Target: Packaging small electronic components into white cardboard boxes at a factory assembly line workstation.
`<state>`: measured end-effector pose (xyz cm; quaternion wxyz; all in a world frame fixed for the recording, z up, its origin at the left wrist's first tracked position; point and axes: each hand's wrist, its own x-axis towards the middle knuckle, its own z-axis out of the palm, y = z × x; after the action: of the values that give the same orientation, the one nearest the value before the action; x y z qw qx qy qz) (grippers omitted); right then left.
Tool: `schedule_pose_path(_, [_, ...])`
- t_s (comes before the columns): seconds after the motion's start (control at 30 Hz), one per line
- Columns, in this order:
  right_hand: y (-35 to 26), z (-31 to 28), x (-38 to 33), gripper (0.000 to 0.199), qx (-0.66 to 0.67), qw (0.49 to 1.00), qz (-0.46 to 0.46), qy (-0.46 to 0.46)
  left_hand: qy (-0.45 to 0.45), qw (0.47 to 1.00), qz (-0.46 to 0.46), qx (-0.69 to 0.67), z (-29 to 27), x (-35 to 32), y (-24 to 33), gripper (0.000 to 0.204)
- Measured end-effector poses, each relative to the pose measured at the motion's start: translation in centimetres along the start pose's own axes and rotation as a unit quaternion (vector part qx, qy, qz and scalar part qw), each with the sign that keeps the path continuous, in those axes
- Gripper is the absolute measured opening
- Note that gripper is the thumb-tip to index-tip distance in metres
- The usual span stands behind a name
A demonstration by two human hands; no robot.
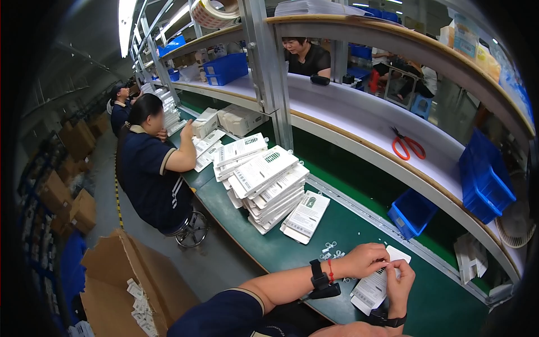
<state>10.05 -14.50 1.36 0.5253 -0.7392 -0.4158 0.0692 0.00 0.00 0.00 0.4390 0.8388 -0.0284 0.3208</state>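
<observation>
Over a flat white printed box (pixel 369 293), my left hand (pixel 364 260) and my right hand (pixel 400 279) meet with their fingertips pinched together. Whatever small thing they pinch is too small to make out. The box lies on the green worktable (pixel 443 303), its middle partly covered by my hands. Beside my left wrist are several small clear-white plastic loops (pixel 329 250), loosely scattered. Farther left stands a tall, uneven stack of similar white boxes (pixel 266 177). A short pile of the same boxes (pixel 306 216) leans next to it.
A blue bin (pixel 412 213) sits behind the table edge, and another blue bin (pixel 486 177) at the right. Red-handled pliers (pixel 408 147) lie on the shelf. An open carton (pixel 120 269) with small white packets is at lower left. A co-worker (pixel 154 168) sits farther along the table.
</observation>
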Motion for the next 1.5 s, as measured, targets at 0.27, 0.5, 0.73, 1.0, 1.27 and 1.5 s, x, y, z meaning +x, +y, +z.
schedule_pose_path(0.27, [-0.3,-0.4,-0.6,0.009,0.022,1.000,-0.003,-0.006,0.002,1.000,-0.021,-0.017,0.3,-0.3,0.9,0.009])
schedule_pose_path(0.5, [-0.3,-0.3,-0.4,0.008,0.011,1.000,-0.005,-0.008,-0.007,1.000,-0.007,-0.006,0.2,-0.2,0.7,0.010])
schedule_pose_path(0.73, [-0.6,0.3,-0.4,0.008,0.012,1.000,-0.014,-0.007,-0.023,0.999,-0.026,-0.014,-0.6,-0.5,0.7,0.009])
schedule_pose_path(1.0, [-0.7,-0.1,-0.1,0.021,0.001,0.999,-0.038,-0.019,-0.020,0.999,-0.030,-0.026,-0.4,0.2,0.4,0.007])
schedule_pose_path(1.27, [0.1,0.5,-0.1,0.080,0.056,0.998,-0.024,0.030,-0.034,0.995,-0.088,0.012,-0.9,-0.5,0.9,0.007])
schedule_pose_path(1.5, [2.1,0.4,-0.7,0.057,0.174,0.984,0.037,-0.010,-0.053,0.998,-0.038,-0.014,0.2,-0.1,0.5,0.006])
